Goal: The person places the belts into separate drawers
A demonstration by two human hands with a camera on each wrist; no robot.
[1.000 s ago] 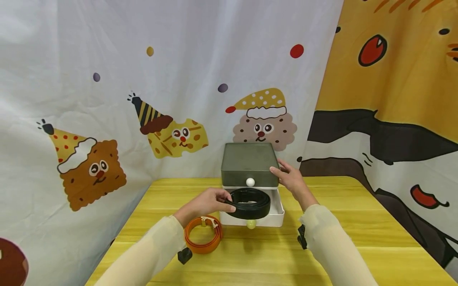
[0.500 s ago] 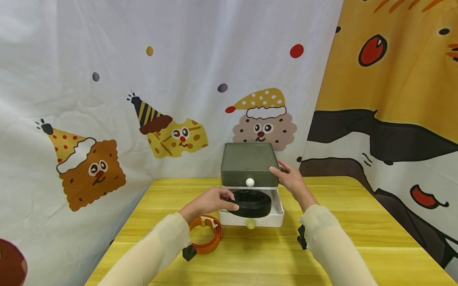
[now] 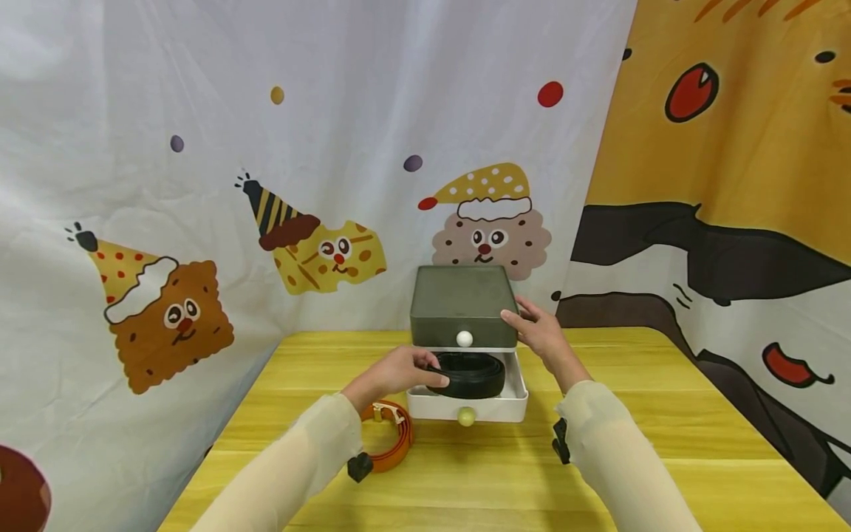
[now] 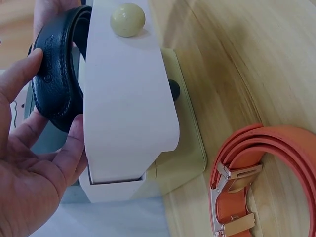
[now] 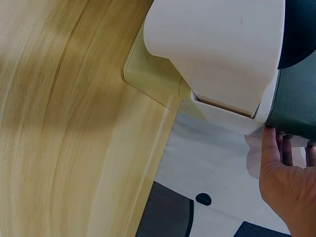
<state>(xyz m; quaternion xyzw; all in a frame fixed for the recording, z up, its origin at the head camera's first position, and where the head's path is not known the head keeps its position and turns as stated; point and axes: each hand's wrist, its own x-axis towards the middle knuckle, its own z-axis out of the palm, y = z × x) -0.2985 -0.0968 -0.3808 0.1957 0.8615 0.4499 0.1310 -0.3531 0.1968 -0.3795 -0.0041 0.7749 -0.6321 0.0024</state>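
A coiled black belt (image 3: 473,378) is pinched at its left side by my left hand (image 3: 399,372), thumb in front and fingers behind. The coil sits partly inside the pulled-out white drawer (image 3: 425,407), below its rim at the front; whether it touches the drawer floor is hidden. In the left wrist view the belt (image 4: 55,74) shows stitched leather between thumb and fingers. My right hand (image 3: 541,338) rests against the right side of the dark green upper drawer (image 3: 465,299), fingers extended. An orange belt (image 3: 399,447), coiled with a metal buckle, lies on the table by my left wrist.
The wooden table (image 3: 598,473) runs up to a patterned curtain (image 3: 346,111) at the back. A white knob (image 3: 465,339) and a pale yellow-green knob (image 3: 467,417) stick out from the drawer fronts. A yellowish lower part (image 4: 182,163) sits under the white drawer.
My left hand has moved slightly right and the black belt has gone lower, down into the white drawer. My right hand has stayed against the green upper drawer.
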